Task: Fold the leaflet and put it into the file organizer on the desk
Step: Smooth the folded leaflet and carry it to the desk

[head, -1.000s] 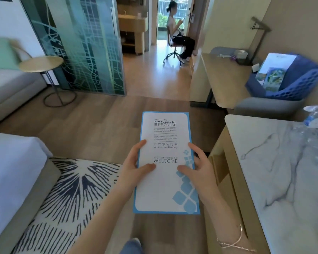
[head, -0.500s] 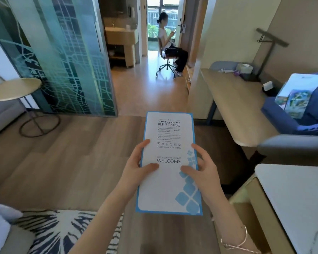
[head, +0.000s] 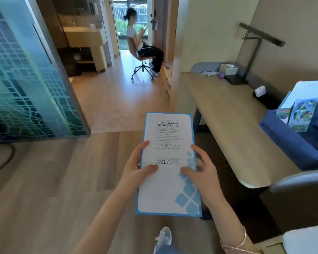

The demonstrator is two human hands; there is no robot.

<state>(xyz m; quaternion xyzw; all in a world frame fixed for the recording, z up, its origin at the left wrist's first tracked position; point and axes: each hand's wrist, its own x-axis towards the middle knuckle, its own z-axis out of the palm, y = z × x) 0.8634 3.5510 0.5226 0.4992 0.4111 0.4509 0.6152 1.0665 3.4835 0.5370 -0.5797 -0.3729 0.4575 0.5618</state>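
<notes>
I hold a tall white leaflet (head: pixel 168 136) with a blue border and the word WELCOME flat in front of me, above the floor. My left hand (head: pixel 136 167) grips its left edge with the thumb on top. On the right edge sits my right hand (head: pixel 203 173), thumb on the page. A blue perforated file organizer (head: pixel 286 136) stands at the right on the wooden desk (head: pixel 228 121), with papers and a colourful booklet in it.
A grey chair back (head: pixel 297 182) stands near the desk's front end. A lamp (head: pixel 253 52), tissue box (head: pixel 228 68) and small white device (head: pixel 260 91) sit along the desk's far side. A frosted glass partition (head: pixel 26 79) is at left. A person sits on a swivel chair (head: pixel 142 59) down the hallway.
The view has advanced toward the desk and turned right. The rug, bed and marble counter have slid out of view. Both hands keep the same hold on the leaflet.
</notes>
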